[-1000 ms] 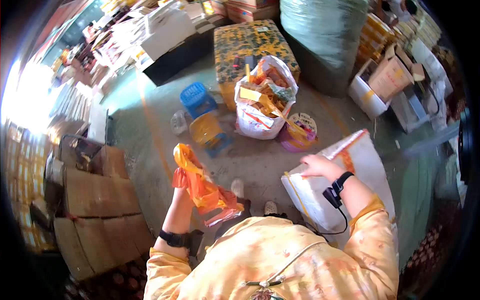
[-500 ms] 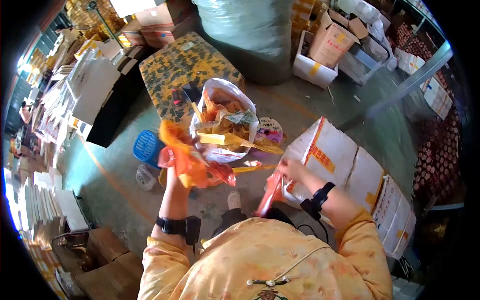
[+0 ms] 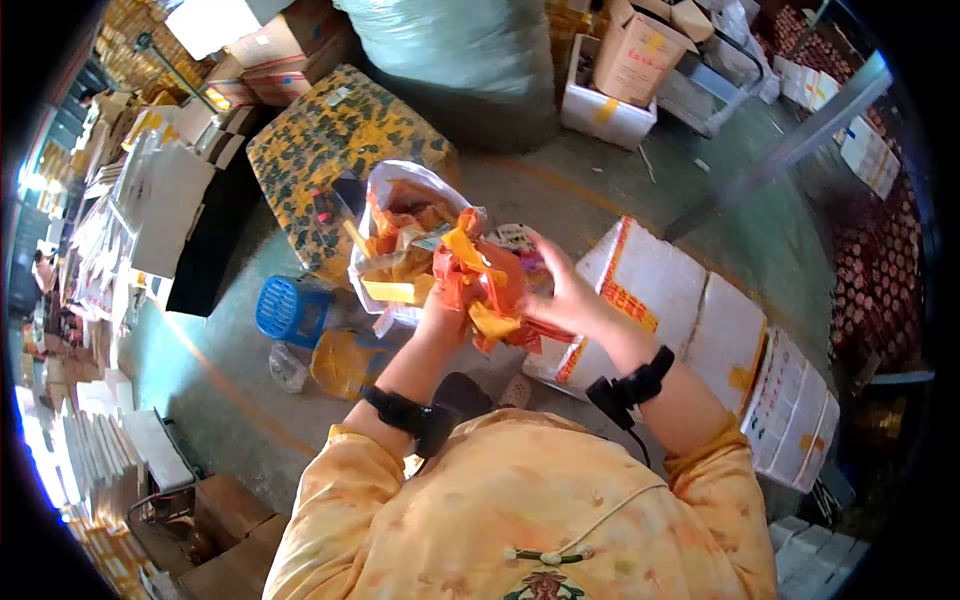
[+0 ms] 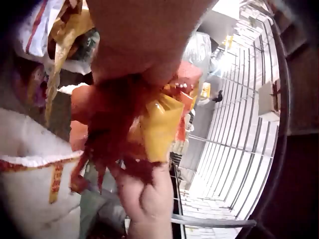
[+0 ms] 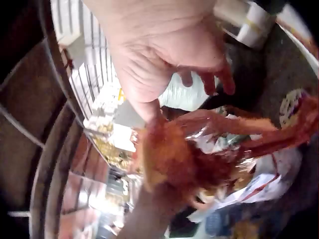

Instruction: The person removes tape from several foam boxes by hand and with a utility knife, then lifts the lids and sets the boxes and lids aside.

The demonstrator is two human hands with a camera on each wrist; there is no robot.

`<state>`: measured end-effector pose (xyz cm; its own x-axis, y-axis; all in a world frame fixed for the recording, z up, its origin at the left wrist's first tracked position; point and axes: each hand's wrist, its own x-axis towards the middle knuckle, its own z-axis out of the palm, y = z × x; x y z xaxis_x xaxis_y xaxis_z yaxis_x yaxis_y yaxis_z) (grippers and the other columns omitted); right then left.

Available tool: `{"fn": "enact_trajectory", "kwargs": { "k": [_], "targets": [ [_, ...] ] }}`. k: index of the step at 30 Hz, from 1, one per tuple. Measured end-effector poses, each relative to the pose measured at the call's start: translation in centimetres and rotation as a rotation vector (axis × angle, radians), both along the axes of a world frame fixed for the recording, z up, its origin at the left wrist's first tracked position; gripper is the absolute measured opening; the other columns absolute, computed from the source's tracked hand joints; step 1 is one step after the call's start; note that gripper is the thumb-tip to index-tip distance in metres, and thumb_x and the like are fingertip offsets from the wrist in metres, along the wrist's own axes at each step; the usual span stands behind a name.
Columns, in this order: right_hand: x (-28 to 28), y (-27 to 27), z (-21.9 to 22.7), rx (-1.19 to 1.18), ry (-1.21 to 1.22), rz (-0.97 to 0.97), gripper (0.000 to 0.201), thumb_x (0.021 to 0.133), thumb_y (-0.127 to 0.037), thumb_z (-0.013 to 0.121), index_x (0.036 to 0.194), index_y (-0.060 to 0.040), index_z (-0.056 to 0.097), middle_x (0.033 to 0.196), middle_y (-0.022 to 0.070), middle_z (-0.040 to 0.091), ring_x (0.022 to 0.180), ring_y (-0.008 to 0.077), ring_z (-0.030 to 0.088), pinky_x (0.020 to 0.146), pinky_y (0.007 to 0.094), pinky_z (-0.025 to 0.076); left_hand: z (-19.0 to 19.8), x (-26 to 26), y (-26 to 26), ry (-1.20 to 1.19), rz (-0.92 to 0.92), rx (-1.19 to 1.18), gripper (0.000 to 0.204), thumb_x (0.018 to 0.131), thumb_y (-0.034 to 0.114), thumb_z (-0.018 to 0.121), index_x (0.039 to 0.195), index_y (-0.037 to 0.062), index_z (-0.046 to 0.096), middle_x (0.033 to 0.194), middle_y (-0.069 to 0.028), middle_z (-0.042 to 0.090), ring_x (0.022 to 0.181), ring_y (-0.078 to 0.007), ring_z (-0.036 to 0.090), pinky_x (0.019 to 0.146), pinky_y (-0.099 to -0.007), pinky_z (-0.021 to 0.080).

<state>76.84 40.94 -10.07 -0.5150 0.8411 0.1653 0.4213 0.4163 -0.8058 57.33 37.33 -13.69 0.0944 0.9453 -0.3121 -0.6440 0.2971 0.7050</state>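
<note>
My left hand [image 3: 441,318] grips a crumpled bunch of orange and yellow plastic bags [image 3: 485,280] in front of my body. Beside it, my right hand [image 3: 568,295] has its fingers spread, its thumb against the bunch. In the right wrist view, the right hand [image 5: 172,55] is above the bunch, its other fingers apart from the plastic. Most of the left fingers are hidden behind the blurred bags in the left wrist view. Just beyond the hands stands a white sack [image 3: 378,200] filled with orange and yellow plastic scraps.
White foam boxes [image 3: 650,275] with orange tape stand at my right. A blue plastic stool [image 3: 290,312] and a clear bag [image 3: 288,368] are on the floor at left. A camouflage-patterned block [image 3: 340,140] and a large wrapped bale [image 3: 460,70] stand behind the sack.
The right hand has let go of a reddish plastic piece and moved inward to the bunch. My left hand has brought the bags rightward, before the sack. The head view has swung right.
</note>
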Motion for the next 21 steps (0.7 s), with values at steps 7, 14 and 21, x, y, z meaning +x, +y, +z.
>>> {"fn": "enact_trajectory", "kwargs": {
  "k": [7, 14, 21],
  "targets": [
    [-3.7, -0.9, -0.8, -0.428, 0.061, 0.057, 0.049, 0.076, -0.003, 0.062, 0.122, -0.0025, 0.045, 0.111, 0.0106, 0.056, 0.098, 0.0185, 0.056, 0.084, 0.0305, 0.045, -0.6, 0.7, 1.3, -0.219, -0.022, -0.2, 0.052, 0.085, 0.042, 0.055, 0.123, 0.009, 0.042, 0.113, -0.0094, 0.054, 0.102, -0.0248, 0.054, 0.087, -0.0391, 0.046],
    [-8.5, 4.2, -2.7, -0.706, 0.076, -0.078, 0.031, 0.079, -0.006, 0.063, 0.109, -0.0026, 0.056, 0.097, 0.012, 0.063, 0.087, 0.0183, 0.059, 0.078, 0.0304, 0.048, 0.4, -10.4, 4.2, 0.611, -0.622, 0.155, 0.059, 0.075, 0.018, 0.071, 0.124, 0.0042, 0.042, 0.114, -0.0045, 0.053, 0.104, -0.0138, 0.049, 0.092, -0.0285, 0.038],
    [-17.3, 13.7, -7.6, -0.12, -0.22, -0.39, 0.029, 0.078, 0.002, 0.056, 0.105, -0.0043, 0.049, 0.091, 0.0151, 0.061, 0.077, 0.0253, 0.062, 0.063, 0.035, 0.05, -6.6, -27.3, 6.0, 0.917, -0.497, -0.169, 0.067, 0.072, 0.017, 0.07, 0.13, 0.006, 0.039, 0.121, -0.0144, 0.051, 0.108, -0.0202, 0.051, 0.092, -0.0323, 0.041]
  ]
}}
